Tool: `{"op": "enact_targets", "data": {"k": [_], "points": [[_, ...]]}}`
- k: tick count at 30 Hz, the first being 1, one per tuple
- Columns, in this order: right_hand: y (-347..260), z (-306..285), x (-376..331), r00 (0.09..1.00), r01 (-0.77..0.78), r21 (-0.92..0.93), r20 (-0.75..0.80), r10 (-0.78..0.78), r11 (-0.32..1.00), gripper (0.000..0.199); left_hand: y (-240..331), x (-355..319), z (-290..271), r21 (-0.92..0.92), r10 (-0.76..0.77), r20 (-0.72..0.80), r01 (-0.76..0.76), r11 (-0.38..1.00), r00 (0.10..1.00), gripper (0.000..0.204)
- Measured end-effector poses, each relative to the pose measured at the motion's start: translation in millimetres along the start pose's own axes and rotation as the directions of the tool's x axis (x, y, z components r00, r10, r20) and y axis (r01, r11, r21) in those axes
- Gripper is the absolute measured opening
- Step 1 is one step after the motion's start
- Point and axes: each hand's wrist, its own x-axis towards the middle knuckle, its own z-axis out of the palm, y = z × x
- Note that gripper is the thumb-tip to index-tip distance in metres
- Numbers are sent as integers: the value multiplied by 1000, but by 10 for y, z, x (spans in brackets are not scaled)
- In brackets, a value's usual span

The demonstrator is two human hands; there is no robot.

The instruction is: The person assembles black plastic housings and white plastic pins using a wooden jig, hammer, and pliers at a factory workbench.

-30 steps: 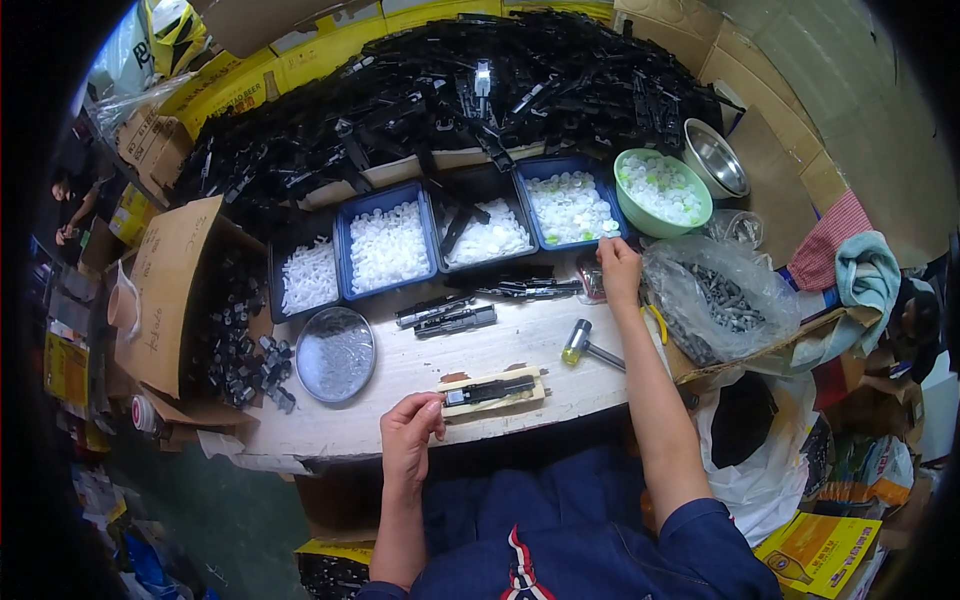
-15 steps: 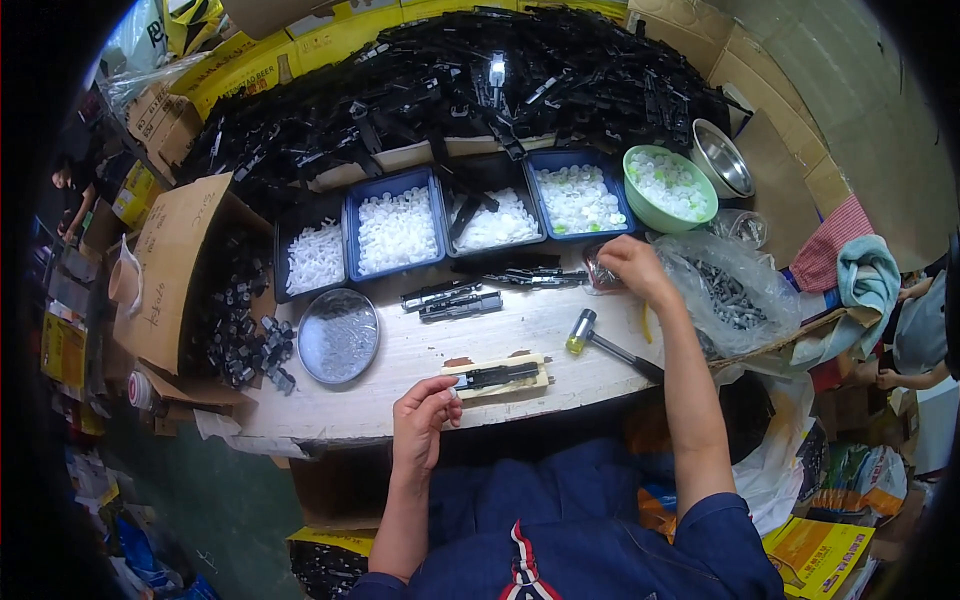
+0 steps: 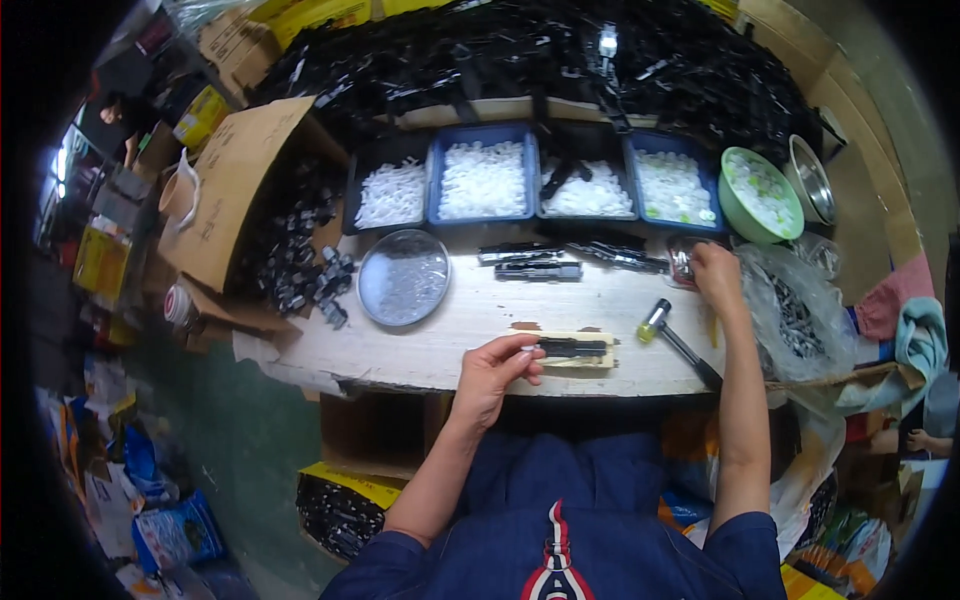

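My left hand (image 3: pixel 497 371) rests at the near edge of the pale workbench (image 3: pixel 440 345), its fingertips pinching the left end of a black part (image 3: pixel 572 348) that lies on a small wooden jig block (image 3: pixel 598 361). My right hand (image 3: pixel 716 274) is stretched to the far right of the bench, its fingers closed down over a small clear container (image 3: pixel 682 262); what it grips is hidden. A small hammer (image 3: pixel 672 338) with a yellow-and-black head lies on the bench between both hands.
Several blue trays of white pieces (image 3: pixel 484 181) line the back, with a heap of black parts (image 3: pixel 520 55) behind. A round metal dish (image 3: pixel 403 277), a green bowl (image 3: pixel 761 193), a steel bowl (image 3: pixel 812 192), a cardboard box (image 3: pixel 232 190) and a plastic bag (image 3: pixel 795 318) surround the bench.
My right hand has drawn back from the rightmost blue tray toward me, down to the clear container. My left hand stayed by the jig block.
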Motion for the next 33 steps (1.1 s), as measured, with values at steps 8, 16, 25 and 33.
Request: {"op": "enact_targets", "data": {"k": [8,16,25,33], "points": [[-93,38,23,998,66,-106,-17,-68,992,10,-17,-51,-61,7,-4,-10,4,1000,1000,22],[3,53,18,987,143,-14,-70,-144,990,18,5,-78,-38,-13,26,-8,-27,1000,1000,21],[-1027,-243,-501,953,249,738,-69,-297,627,11,-63,-110,41,88,115,40,-118,989,993,22],[-1757,-229,-875,883,18,934,153,-444,357,7,-112,-191,3,151,187,31,-190,970,982,30]]}}
